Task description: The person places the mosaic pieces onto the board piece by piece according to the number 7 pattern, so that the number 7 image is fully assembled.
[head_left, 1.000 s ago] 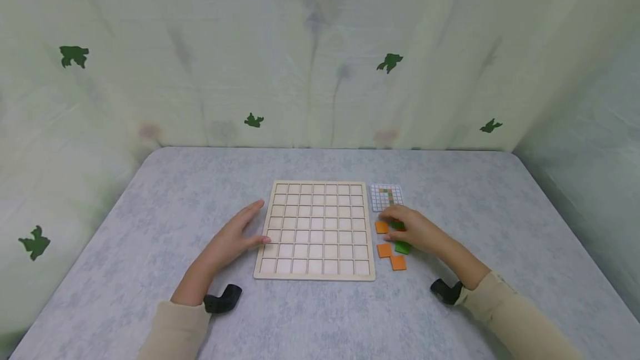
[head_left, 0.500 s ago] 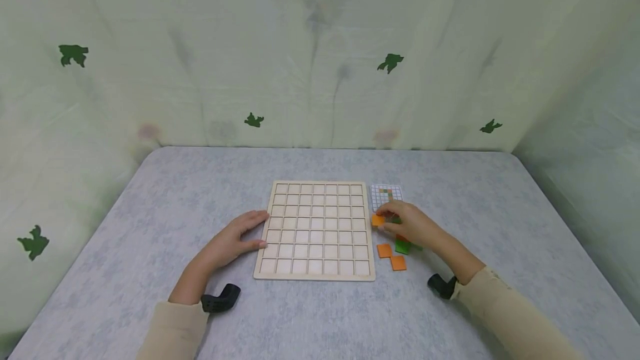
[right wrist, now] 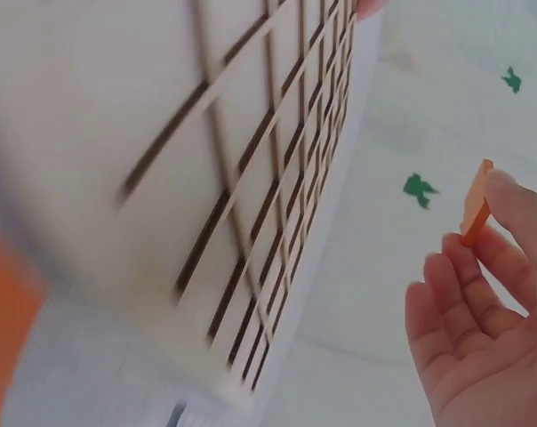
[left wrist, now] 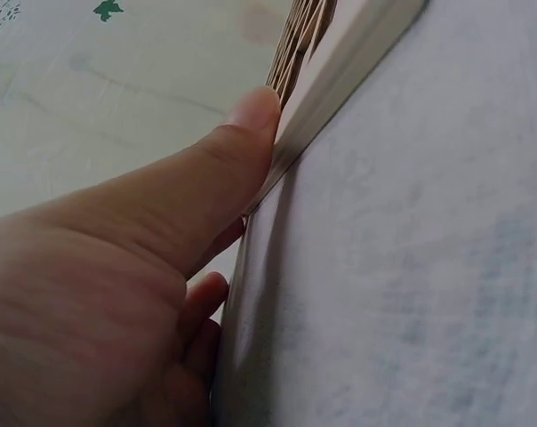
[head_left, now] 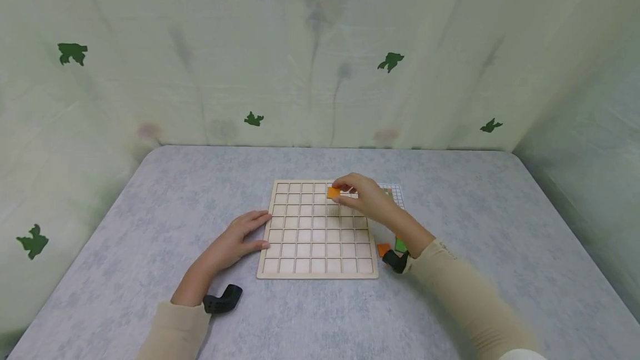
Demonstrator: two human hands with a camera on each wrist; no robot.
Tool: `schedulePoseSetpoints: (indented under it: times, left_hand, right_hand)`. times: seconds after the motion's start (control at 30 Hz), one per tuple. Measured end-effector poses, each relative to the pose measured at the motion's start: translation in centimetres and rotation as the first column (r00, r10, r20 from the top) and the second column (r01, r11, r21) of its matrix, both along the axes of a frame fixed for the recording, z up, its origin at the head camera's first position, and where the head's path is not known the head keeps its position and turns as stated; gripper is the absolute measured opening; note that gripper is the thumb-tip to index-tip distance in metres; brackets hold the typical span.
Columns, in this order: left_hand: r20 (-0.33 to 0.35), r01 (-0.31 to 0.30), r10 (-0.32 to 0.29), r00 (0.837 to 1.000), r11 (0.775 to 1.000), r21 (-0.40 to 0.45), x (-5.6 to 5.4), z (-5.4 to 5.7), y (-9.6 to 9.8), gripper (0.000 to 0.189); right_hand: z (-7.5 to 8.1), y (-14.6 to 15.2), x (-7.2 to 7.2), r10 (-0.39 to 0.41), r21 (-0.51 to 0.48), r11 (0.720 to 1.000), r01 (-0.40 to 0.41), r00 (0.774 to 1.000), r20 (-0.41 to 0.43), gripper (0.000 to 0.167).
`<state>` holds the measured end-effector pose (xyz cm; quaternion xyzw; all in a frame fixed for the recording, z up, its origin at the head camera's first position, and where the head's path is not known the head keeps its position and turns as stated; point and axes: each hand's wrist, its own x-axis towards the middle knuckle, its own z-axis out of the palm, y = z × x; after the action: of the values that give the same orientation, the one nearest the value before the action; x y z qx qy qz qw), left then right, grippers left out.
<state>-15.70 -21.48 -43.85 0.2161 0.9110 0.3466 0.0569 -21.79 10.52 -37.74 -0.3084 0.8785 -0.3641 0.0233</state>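
An orange square tile [head_left: 333,193] is pinched between the thumb and fingers of my right hand [head_left: 367,196], above the far part of a pale wooden grid board [head_left: 304,236]. In the right wrist view the tile [right wrist: 476,203] stands apart from the board's surface. At the board's left edge rests my left hand [head_left: 239,240], fingers spread and thumb touching the rim. The left wrist view shows that thumb [left wrist: 206,169] against the side of the board [left wrist: 340,67]. My right hand and forearm hide part of the pattern card and the loose tiles.
A printed pattern card [head_left: 397,193] lies right of the board's far corner. Nearer, an orange tile [head_left: 383,249] and a green tile [head_left: 400,245] show beside the right wrist's black camera [head_left: 396,261]. A patterned curtain [head_left: 210,71] hangs behind the table.
My right hand has taken the orange tile from beside the board and carried it left and away from me, over the grid. The left hand stays at the board's left edge.
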Motion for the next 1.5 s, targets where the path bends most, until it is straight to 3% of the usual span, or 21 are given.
schedulePoseSetpoints:
  times: [0.17,0.3,0.53,0.73,1.0,1.23,1.37,1.5]
  left_hand:
    - [-0.008,-0.008,0.008,1.0,1.0,-0.005,0.2,0.0,0.2,0.067]
    - [-0.011,-0.009,0.009,1.0,1.0,-0.003,0.1,0.1,0.2,0.066]
    - [-0.003,-0.012,0.012,1.0,1.0,-0.006,0.1,0.1,0.2,0.066]
    - [0.0,-0.018,0.018,1.0,1.0,-0.003,0.1,-0.1,0.3,0.066]
    - [-0.004,-0.022,0.022,1.0,1.0,0.002,0.0,-0.2,0.2,0.067]
    - [-0.007,-0.027,0.027,1.0,1.0,0.008,0.1,-0.1,0.2,0.067]
    - [-0.003,-0.026,0.026,1.0,1.0,0.01,0.1,-0.1,0.2,0.067]
    - [0.0,-0.026,0.026,1.0,1.0,0.013,0.2,-0.1,0.2,0.068]
  right_hand:
    - [-0.4,-3.3,-1.3,-0.019,-0.051,0.998,0.021,0.999,0.038,0.032]
    - [-1.6,-5.0,-2.1,-0.047,-0.075,0.996,0.055,0.994,0.101,0.031]
    - [-4.0,-5.9,-3.1,-0.104,-0.084,0.989,0.125,0.969,0.224,0.022]
    - [-4.9,-6.0,-3.2,-0.095,-0.043,0.993,0.107,0.97,0.224,0.019]
    - [-4.8,-6.3,-3.1,-0.108,0.01,0.994,0.108,0.981,0.159,0.019]
    - [-4.5,-6.3,-3.1,-0.098,0.034,0.995,0.093,0.969,0.226,0.028]
    - [-3.8,-5.6,-2.9,-0.08,-0.017,0.996,0.087,0.967,0.244,0.039]
    - [-2.1,-4.3,-2.4,-0.046,-0.126,0.989,0.075,0.974,0.22,0.046]
